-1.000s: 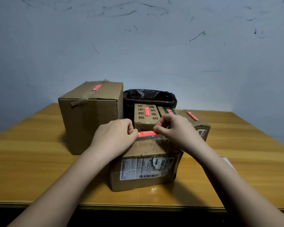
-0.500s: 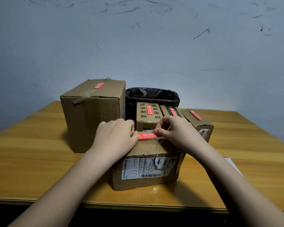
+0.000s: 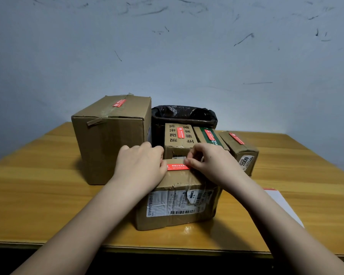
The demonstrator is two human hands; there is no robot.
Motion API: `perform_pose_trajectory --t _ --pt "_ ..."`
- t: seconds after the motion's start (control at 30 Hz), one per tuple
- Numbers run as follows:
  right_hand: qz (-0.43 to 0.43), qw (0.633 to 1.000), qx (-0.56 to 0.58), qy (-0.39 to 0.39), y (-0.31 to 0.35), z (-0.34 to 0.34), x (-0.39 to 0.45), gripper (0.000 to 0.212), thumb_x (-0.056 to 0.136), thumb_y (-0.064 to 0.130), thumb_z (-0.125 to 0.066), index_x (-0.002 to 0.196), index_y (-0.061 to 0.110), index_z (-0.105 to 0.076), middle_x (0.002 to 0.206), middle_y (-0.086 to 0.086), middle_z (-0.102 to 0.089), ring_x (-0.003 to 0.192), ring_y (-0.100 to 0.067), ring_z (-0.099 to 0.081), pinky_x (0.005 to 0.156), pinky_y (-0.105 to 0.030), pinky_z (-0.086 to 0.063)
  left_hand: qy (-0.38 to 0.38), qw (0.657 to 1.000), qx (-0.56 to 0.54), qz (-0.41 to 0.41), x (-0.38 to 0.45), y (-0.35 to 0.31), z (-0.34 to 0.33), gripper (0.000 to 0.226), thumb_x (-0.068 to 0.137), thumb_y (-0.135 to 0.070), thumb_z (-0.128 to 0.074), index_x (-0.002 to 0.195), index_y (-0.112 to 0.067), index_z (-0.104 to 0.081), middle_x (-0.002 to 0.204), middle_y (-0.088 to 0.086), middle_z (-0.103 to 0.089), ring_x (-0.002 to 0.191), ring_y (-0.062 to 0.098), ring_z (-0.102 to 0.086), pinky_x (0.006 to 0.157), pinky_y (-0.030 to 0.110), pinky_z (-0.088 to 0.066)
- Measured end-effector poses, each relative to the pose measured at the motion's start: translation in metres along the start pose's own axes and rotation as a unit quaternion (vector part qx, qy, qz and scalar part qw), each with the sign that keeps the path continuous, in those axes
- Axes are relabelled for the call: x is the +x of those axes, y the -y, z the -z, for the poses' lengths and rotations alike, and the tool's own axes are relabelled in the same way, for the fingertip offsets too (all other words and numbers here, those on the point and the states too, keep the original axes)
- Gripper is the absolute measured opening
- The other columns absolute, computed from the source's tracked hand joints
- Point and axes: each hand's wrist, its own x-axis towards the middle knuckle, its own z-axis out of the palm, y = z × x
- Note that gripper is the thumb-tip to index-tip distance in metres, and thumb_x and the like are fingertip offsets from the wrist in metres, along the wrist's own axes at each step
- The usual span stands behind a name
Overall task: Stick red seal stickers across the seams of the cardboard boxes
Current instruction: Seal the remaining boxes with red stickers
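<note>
Near box: cardboard, taped, on the wooden counter close to its front edge. White shipping label with barcode on its front face, torn and wrinkled under clear tape.

Sticker: red strip with white print, lying across the top of the near box between the two hands.

Left hand: resting on the box top, fingers curled under, thumb tip at the sticker's left end. Whether it pinches or only presses that end cannot be told.

Right hand: fingers curled, thumb and forefinger meeting at the sticker's right end, holding it.

Big box: tallest item, left rear, one red sticker across its top seam.

Bin: black liner, behind the boxes, against the wall.

Printed box: directly behind the near box, dark characters on top, one red sticker over the seam.

Green box: just right of the printed box, green band, red sticker on it.

Right box: tilted, red sticker on top, label reading 2009 on its front.

White sheet: flat on the counter, right side, red edge at its far end.
</note>
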Motion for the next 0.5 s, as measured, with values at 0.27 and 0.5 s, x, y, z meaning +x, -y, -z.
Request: perform_pose_trajectory --t 0.27,0.5 --pt "0.001 1.000 -0.016 -0.002 -0.0002 -0.0013 -0.0002 0.013 0.091 0.042 -0.060 0.088 0.030 -0.060 0.094 0.012 -0.063 0.088 -0.007 -0.057 0.069 -0.027 -0.050 0.011 1.000 0.003 -0.002 0.0001 -0.0003 -0.0007 0.020 0.096 -0.041 -0.037 0.083 -0.027 -0.040 0.085 -0.006 -0.047 0.077 0.015 -0.050 0.072 0.032 -0.040" --pt "0.003 1.000 -0.025 -0.004 0.0002 -0.0027 0.0003 0.013 0.091 0.042 -0.059 0.089 0.029 -0.061 0.094 0.012 -0.063 0.088 -0.007 -0.057 0.068 -0.026 -0.049 0.022 1.000 -0.002 -0.005 0.0017 0.0006 -0.0028 0.018 0.095 -0.039 -0.037 0.082 -0.026 -0.039 0.082 -0.005 -0.044 0.074 0.015 -0.046 0.070 0.031 -0.040"
